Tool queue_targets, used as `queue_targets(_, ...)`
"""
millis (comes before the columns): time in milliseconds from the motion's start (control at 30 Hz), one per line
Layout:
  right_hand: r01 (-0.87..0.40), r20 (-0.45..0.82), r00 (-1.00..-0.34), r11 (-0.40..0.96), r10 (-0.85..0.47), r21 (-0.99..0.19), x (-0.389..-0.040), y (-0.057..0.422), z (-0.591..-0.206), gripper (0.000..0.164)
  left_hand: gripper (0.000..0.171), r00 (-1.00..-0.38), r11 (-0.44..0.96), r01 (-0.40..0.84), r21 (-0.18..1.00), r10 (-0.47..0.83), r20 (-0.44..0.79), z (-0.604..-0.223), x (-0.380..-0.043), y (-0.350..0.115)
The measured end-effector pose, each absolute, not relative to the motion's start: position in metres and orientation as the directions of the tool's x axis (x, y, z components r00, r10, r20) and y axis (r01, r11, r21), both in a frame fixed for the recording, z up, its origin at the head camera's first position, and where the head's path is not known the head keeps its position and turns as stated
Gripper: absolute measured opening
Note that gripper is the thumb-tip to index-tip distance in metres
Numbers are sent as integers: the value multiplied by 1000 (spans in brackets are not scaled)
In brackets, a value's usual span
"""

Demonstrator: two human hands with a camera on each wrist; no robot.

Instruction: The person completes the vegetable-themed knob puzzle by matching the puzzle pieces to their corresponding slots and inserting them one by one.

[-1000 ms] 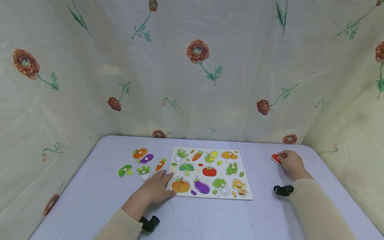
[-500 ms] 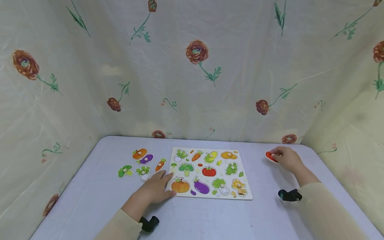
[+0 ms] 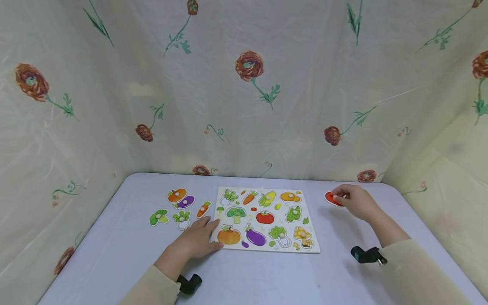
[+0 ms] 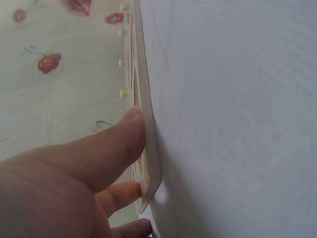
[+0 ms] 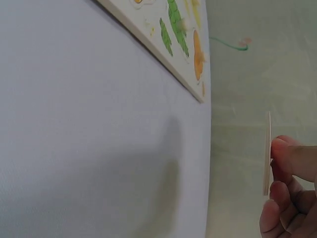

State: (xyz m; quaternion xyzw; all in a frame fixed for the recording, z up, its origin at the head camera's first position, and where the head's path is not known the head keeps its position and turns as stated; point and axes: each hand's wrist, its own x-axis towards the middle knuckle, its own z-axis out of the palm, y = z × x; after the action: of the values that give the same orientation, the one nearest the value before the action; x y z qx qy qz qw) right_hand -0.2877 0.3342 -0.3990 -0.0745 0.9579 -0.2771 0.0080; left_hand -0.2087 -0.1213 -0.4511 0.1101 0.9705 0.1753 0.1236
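A flat vegetable puzzle board (image 3: pixel 282 224) lies on the white table. My left hand (image 3: pixel 198 237) rests at its near left corner, thumb and fingers spread along the edges; the left wrist view shows the thumb (image 4: pixel 124 136) touching the board's rim (image 4: pixel 148 114). To the right of the board, above the table, my right hand (image 3: pixel 356 201) pinches a red tomato puzzle piece (image 3: pixel 332 198). The right wrist view shows that piece edge-on (image 5: pixel 267 158) between thumb and fingers. The tomato picture (image 3: pixel 264 217) on the board shows no knob.
Left of the board lie several loose pieces: a pumpkin (image 3: pixel 177 195), an eggplant (image 3: pixel 186 202), a carrot (image 3: pixel 203 209), a broccoli (image 3: pixel 159 217) and a radish (image 3: pixel 182 218) partly beside my left hand. A flowered curtain (image 3: pixel 236 140) stands behind the table.
My right hand has moved left, toward the board, carrying the tomato piece. The left hand and the board have stayed in place.
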Motion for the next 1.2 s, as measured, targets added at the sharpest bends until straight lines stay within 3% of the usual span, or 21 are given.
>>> queue_targets(1200, -242, 36, -959, 743, -282, -624, -273, 224, -393, 14, 75, -946, 907, 178, 382, 265, -187, -451, -208, -122)
